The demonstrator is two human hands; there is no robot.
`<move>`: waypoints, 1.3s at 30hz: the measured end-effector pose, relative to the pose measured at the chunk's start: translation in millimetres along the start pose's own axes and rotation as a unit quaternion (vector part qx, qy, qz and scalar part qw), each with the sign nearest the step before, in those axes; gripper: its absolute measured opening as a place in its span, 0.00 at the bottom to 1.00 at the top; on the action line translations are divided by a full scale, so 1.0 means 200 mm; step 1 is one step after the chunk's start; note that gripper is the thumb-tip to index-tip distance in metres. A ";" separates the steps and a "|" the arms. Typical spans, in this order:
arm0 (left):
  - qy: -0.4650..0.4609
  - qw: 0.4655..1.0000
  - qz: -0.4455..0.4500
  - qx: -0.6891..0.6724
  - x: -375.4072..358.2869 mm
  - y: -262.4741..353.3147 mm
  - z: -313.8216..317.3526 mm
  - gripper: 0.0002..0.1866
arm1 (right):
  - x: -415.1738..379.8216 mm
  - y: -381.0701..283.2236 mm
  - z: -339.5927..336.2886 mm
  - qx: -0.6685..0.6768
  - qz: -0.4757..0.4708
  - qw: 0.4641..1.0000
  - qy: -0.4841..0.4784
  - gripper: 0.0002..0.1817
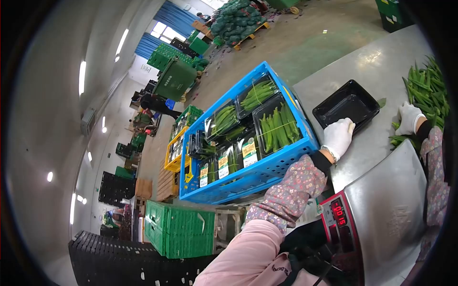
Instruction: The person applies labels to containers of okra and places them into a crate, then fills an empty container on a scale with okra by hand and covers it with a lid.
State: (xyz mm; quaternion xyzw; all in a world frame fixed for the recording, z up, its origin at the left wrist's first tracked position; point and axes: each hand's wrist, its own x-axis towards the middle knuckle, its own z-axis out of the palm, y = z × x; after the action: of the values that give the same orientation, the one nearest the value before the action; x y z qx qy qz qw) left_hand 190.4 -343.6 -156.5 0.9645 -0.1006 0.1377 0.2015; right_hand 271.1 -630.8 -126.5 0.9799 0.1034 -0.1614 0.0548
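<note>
My left hand, in a white glove, pinches the near rim of a black plastic tray on the metal table. Nothing lies inside the tray. A small green leaf or pod end shows by its far right corner. My right hand, also gloved, is at the edge of a heap of green okra, its fingers curled over some pods; their tips are partly hidden. Close in front of me stands a scale with a steel pan and a red lit display.
Left of the tray, a blue crate holds several film-covered okra packs. Beyond are yellow crates, green stacked crates, a green wheeled bin and a pallet of net sacks. A person bends in the background.
</note>
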 end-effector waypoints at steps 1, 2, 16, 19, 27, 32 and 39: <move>0.003 1.000 -0.002 0.004 0.00 0.00 0.00 0.12 | 0.00 0.01 0.00 0.001 -0.004 1.000 0.003 0.45; -0.006 1.000 -0.002 0.004 0.00 -0.01 -0.01 0.12 | 0.01 0.02 0.01 -0.009 0.003 1.000 -0.009 0.43; -0.022 1.000 -0.008 -0.001 -0.01 -0.01 0.00 0.12 | -0.13 0.42 0.17 0.044 -0.034 0.967 0.249 0.29; -0.018 1.000 -0.012 -0.006 0.00 -0.01 -0.01 0.13 | -0.19 0.43 0.14 0.035 0.003 0.971 0.236 0.29; -0.030 1.000 -0.002 -0.005 0.02 -0.01 -0.03 0.13 | -0.30 0.55 0.19 -0.027 0.043 0.984 0.172 0.32; -0.042 0.999 -0.016 -0.023 0.02 -0.01 -0.03 0.14 | -0.38 0.64 0.28 -0.066 0.062 0.983 0.160 0.33; -0.033 0.999 0.000 -0.025 0.02 -0.02 -0.02 0.14 | -0.67 0.75 0.32 -0.101 0.086 0.983 0.127 0.34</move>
State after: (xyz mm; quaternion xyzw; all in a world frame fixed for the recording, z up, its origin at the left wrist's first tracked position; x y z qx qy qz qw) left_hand 194.2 -338.6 -152.4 0.9632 -0.1103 0.1027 0.2225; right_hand 161.5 -811.0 -131.2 0.9872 0.0403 -0.0187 0.1532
